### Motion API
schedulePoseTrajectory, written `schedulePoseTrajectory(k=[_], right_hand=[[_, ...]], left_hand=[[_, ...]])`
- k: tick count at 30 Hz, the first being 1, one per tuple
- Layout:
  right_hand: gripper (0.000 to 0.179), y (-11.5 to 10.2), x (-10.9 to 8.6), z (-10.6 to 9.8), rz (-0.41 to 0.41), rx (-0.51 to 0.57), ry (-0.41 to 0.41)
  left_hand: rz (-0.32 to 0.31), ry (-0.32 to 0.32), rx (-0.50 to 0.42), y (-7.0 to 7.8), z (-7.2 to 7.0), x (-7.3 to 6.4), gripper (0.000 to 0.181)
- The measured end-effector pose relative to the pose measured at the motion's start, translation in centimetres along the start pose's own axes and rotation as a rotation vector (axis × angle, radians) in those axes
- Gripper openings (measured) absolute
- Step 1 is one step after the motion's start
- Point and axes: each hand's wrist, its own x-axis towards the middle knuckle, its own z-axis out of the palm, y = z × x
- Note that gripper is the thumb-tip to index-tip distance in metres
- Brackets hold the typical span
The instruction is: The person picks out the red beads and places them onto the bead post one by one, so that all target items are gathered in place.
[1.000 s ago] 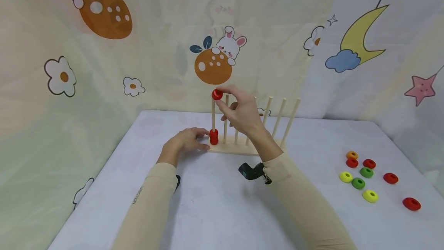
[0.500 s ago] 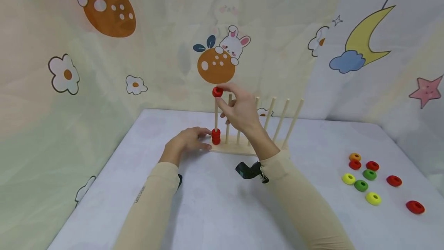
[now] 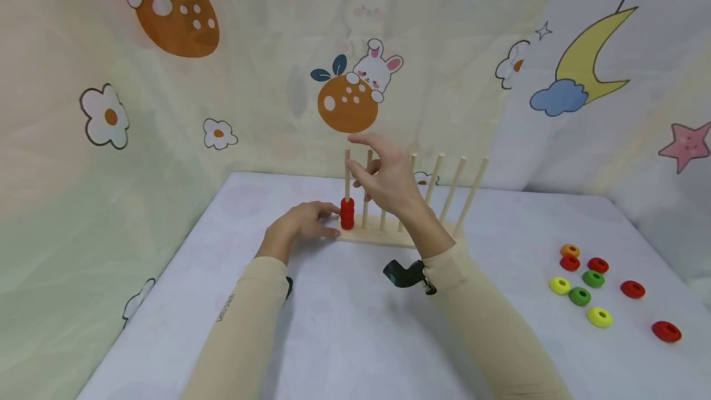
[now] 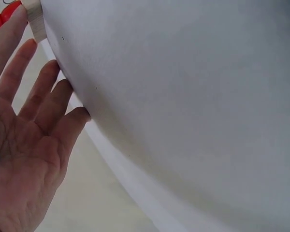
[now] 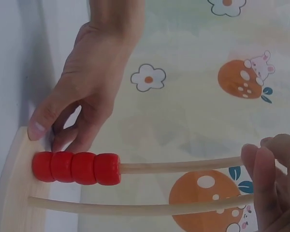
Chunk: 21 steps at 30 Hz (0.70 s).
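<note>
A wooden rack (image 3: pixel 378 237) with several upright pegs stands near the back of the table. Stacked at the bottom of its leftmost peg (image 3: pixel 347 181) are several red beads (image 3: pixel 347 213), touching each other in the right wrist view. My left hand (image 3: pixel 302 221) holds the rack's left end, thumb at the near edge of the base and fingers behind. In the left wrist view its index fingertip overlaps the red beads (image 4: pixel 9 12). Beside the top of the leftmost peg is my right hand (image 3: pixel 389 178), thumb and index finger parted with no bead between them.
Loose beads lie on the right of the table: an orange bead (image 3: pixel 569 250), several red ones, two green ones and two yellow ones, such as the front yellow bead (image 3: pixel 599 317). A patterned cloth (image 3: pixel 266 79) hangs right behind the table.
The red bead that my right hand pinched at the top of the leftmost peg was let go and dropped onto the stack. The left hand stays at the rack's end.
</note>
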Motion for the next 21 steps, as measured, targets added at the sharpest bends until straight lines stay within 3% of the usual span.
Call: schedulePoseTrajectory(k=[9, 21], right_hand=[[0.036, 0.3, -0.8, -0.8, -0.172, 0.057, 0.004], [0.032, 1.7, -3.2, -3.5, -0.259, 0.079, 0.018]], left_hand=[[-0.021, -0.012, 0.005, 0.0, -0.4, 0.2, 0.055], [0.007, -0.043, -0.001, 0.0, -0.8, 0.6, 0.054]])
